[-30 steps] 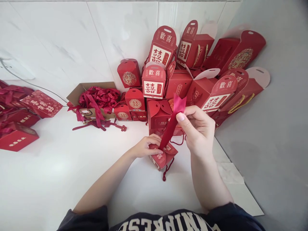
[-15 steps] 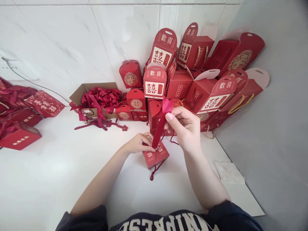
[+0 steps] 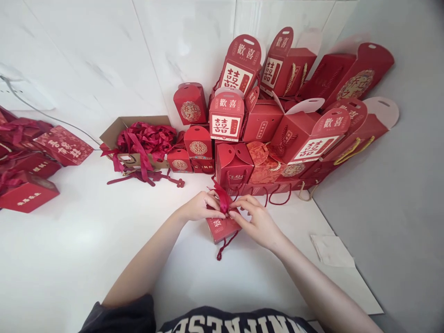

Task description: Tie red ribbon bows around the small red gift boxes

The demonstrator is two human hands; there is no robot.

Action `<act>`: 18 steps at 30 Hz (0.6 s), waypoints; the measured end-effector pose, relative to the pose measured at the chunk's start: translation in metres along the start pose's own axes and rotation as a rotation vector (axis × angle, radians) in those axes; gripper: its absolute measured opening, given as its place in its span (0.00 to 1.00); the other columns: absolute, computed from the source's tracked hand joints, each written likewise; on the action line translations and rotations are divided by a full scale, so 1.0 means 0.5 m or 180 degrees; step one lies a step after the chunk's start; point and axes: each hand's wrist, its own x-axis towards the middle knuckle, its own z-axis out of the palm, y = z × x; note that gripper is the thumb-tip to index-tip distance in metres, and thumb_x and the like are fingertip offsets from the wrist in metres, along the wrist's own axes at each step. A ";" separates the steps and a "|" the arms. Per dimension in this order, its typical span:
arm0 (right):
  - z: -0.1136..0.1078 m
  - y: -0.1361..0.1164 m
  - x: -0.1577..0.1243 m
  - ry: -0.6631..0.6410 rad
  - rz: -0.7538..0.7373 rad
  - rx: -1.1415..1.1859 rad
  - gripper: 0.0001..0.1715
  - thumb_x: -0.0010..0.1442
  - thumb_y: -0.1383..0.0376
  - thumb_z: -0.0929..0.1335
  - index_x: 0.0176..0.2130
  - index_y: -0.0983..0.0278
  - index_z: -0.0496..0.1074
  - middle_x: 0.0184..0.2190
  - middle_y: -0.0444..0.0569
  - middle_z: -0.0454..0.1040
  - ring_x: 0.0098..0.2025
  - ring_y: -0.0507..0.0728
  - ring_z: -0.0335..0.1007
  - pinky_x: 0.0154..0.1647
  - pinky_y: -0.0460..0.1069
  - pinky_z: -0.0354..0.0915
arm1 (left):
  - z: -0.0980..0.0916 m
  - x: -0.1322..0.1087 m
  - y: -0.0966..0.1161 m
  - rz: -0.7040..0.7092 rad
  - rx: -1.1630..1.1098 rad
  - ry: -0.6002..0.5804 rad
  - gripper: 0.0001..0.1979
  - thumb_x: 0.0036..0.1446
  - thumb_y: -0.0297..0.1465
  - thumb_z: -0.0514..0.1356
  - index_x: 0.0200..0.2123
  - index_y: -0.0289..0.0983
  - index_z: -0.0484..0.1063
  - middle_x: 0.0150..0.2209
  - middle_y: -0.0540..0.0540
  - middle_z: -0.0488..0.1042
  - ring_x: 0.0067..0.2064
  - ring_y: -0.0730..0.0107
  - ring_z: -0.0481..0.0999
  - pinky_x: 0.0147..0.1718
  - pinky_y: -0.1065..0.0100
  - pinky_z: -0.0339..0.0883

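A small red gift box (image 3: 222,227) with a red cord hanging from its front lies on the white table (image 3: 69,259) just ahead of me. A dark red ribbon (image 3: 222,199) is bunched on top of it. My left hand (image 3: 200,206) pinches the ribbon from the left, fingers closed. My right hand (image 3: 255,220) meets it from the right, fingertips curled onto the ribbon and the box top.
A heap of larger red gift boxes (image 3: 277,120) fills the corner behind. A cardboard box of red ribbons (image 3: 142,141) stands at the back left. More red boxes (image 3: 27,194) lie at the far left. A white paper sheet (image 3: 331,252) lies right, by the grey wall.
My right hand, which held the ribbon stretched upward, has come down to the box top. The ribbon is now bunched low between both hands.
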 end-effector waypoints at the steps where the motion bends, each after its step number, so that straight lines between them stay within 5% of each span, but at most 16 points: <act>1: 0.010 0.007 -0.003 -0.0045 0.0016 0.0081 0.10 0.62 0.63 0.66 0.43 0.60 0.74 0.43 0.52 0.70 0.48 0.59 0.68 0.52 0.55 0.65 | 0.000 0.000 -0.001 0.0012 0.0022 0.0024 0.10 0.51 0.39 0.67 0.26 0.38 0.81 0.30 0.41 0.81 0.40 0.61 0.75 0.46 0.59 0.67; 9: 0.060 0.007 0.032 0.0188 0.0190 0.0921 0.12 0.57 0.68 0.68 0.41 0.58 0.76 0.55 0.51 0.68 0.59 0.60 0.64 0.63 0.58 0.56 | -0.001 -0.008 -0.011 -0.0148 0.0183 0.0080 0.13 0.52 0.41 0.66 0.27 0.37 0.82 0.29 0.43 0.79 0.37 0.64 0.72 0.41 0.62 0.67; 13: 0.082 0.004 0.041 0.0546 0.0421 0.1407 0.05 0.56 0.65 0.69 0.34 0.60 0.77 0.51 0.52 0.73 0.54 0.60 0.69 0.60 0.59 0.59 | -0.002 -0.008 -0.011 -0.0131 0.0216 0.0092 0.12 0.51 0.41 0.67 0.28 0.38 0.82 0.27 0.44 0.79 0.38 0.63 0.72 0.40 0.63 0.67; 18: 0.086 0.017 0.027 0.1205 0.0952 0.2471 0.10 0.56 0.59 0.71 0.36 0.62 0.75 0.40 0.50 0.78 0.43 0.56 0.73 0.51 0.55 0.66 | -0.002 -0.004 -0.009 -0.0052 0.0118 0.0045 0.09 0.50 0.39 0.68 0.32 0.40 0.83 0.30 0.42 0.80 0.43 0.61 0.71 0.47 0.60 0.66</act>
